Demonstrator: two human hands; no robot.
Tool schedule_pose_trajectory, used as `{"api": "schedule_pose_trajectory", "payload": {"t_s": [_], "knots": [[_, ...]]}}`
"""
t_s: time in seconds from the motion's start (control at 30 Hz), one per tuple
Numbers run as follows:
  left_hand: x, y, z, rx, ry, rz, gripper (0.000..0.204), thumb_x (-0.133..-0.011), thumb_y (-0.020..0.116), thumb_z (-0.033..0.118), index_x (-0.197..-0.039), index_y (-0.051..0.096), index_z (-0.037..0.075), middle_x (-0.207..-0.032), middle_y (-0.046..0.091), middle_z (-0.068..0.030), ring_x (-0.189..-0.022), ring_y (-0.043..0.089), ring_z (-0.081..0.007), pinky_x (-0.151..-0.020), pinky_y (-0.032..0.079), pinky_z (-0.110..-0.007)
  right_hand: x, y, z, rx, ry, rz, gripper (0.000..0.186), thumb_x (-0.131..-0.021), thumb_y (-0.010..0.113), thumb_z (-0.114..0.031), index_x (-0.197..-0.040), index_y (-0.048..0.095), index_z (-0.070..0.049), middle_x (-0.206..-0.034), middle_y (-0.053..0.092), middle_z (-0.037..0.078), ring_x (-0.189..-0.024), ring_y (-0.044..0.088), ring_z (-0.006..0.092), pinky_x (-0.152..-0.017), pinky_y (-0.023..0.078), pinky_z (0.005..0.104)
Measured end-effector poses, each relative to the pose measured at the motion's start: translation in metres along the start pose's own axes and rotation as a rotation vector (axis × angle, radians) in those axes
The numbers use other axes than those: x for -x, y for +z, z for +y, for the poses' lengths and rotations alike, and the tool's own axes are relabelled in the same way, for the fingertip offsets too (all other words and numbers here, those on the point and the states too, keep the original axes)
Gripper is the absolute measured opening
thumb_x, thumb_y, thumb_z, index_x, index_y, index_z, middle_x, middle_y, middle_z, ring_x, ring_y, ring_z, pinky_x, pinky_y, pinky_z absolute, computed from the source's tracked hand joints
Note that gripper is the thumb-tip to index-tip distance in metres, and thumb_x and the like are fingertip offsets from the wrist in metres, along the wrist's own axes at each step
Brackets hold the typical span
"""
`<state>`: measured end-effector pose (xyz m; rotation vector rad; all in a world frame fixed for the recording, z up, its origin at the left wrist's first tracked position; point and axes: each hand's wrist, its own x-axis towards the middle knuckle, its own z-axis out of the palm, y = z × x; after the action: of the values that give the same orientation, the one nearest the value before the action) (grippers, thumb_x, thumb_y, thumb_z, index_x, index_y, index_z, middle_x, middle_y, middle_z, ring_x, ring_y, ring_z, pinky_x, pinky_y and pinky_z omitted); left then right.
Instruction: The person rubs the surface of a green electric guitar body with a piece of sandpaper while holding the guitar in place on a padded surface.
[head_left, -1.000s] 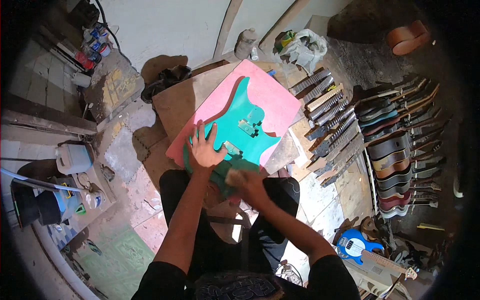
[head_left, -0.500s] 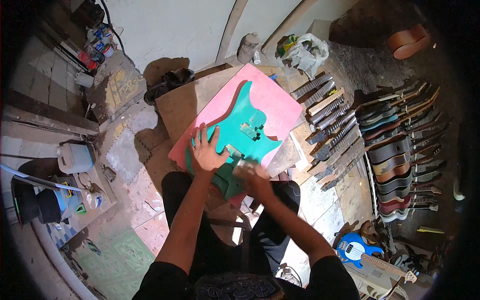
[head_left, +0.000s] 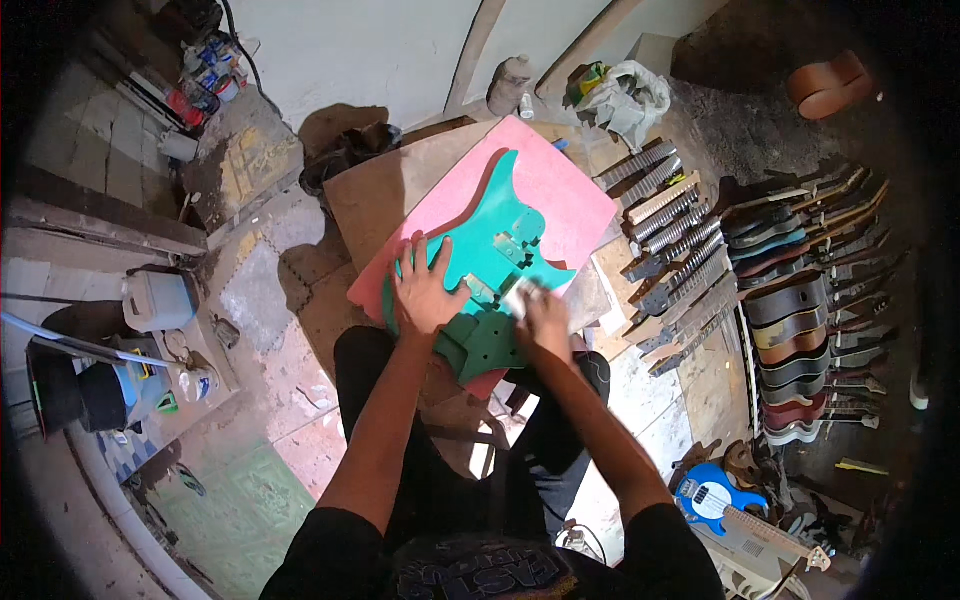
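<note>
A teal electric guitar body [head_left: 478,232] lies flat on a pink board [head_left: 577,205], its cut-out cavities facing up. My left hand [head_left: 424,296] rests on the left side of the body with fingers spread, holding nothing. At the right edge, near the cavities, my right hand [head_left: 546,322] is closed round a pale block [head_left: 518,296] pressed against the teal surface. Motion blurs the block and fingertips, so I cannot tell what the block is made of.
Beneath the pink board is a brown board [head_left: 357,205]. Guitar necks [head_left: 672,240] lie in a row at right, beside racked guitars [head_left: 790,340]. A blue bass guitar [head_left: 712,496] is at lower right. A plastic jug [head_left: 158,300] stands at left.
My right hand has moved with the pale block rightward and slightly up along the guitar body, uncovering its lower part. My left hand stays on the body. The whole view has shifted slightly.
</note>
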<state>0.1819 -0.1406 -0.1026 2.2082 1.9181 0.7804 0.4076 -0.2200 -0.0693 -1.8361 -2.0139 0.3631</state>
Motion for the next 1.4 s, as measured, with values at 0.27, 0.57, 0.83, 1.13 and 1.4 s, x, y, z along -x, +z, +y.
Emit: {"api": "schedule_pose_trajectory", "payload": {"t_s": [0.27,0.57,0.83,1.13,1.4], "knots": [[-0.002,-0.009,0.004,-0.035,-0.007,-0.034,0.076,-0.077,0.074,0.039,-0.149,0.057,0.022,-0.155,0.047,-0.0179,-0.136,0.05,-0.0476,-0.101,0.047,-0.066,0.032,0.006,-0.013,-0.036,-0.155,-0.122,0.048,-0.076,0.074,-0.004,-0.123,0.068,-0.009,-0.115,0.062,0.02,-0.105,0.062,0.0403,-0.086,0.05,0.0516],[-0.006,-0.013,0.012,-0.037,-0.009,-0.058,0.076,-0.077,0.074,0.04,-0.149,0.057,0.022,-0.156,0.047,-0.0183,-0.136,0.05,-0.0469,-0.098,0.049,-0.065,0.047,0.023,-0.017,-0.147,-0.255,-0.022,0.059,-0.073,0.077,-0.006,-0.13,0.065,-0.007,-0.12,0.065,0.024,-0.111,0.062,0.047,-0.095,0.051,0.0514],[-0.002,-0.012,0.003,-0.089,0.014,-0.042,0.076,-0.078,0.074,0.042,-0.149,0.057,0.023,-0.155,0.047,-0.0178,-0.135,0.051,-0.0462,-0.097,0.05,-0.065,0.018,-0.006,-0.024,-0.217,0.044,-0.059,0.057,-0.075,0.072,-0.003,-0.132,0.064,-0.007,-0.119,0.061,0.021,-0.109,0.058,0.0419,-0.093,0.047,0.0496],[-0.002,-0.016,0.007,-0.132,0.001,-0.047,0.076,-0.077,0.074,0.044,-0.148,0.058,0.024,-0.155,0.047,-0.0151,-0.138,0.046,-0.0414,-0.097,0.05,-0.062,0.062,0.037,-0.046,-0.057,-0.194,-0.083,0.044,-0.08,0.073,-0.012,-0.124,0.069,-0.01,-0.122,0.066,0.021,-0.106,0.064,0.04,-0.085,0.051,0.0534],[-0.002,-0.015,0.005,-0.14,-0.011,-0.096,0.076,-0.079,0.072,0.045,-0.151,0.056,0.024,-0.157,0.045,-0.015,-0.14,0.044,-0.0408,-0.102,0.045,-0.063,-0.011,-0.007,-0.009,-0.179,0.081,0.054,0.058,-0.078,0.075,-0.004,-0.135,0.064,-0.007,-0.118,0.062,0.021,-0.106,0.059,0.0423,-0.092,0.048,0.0503]]}}
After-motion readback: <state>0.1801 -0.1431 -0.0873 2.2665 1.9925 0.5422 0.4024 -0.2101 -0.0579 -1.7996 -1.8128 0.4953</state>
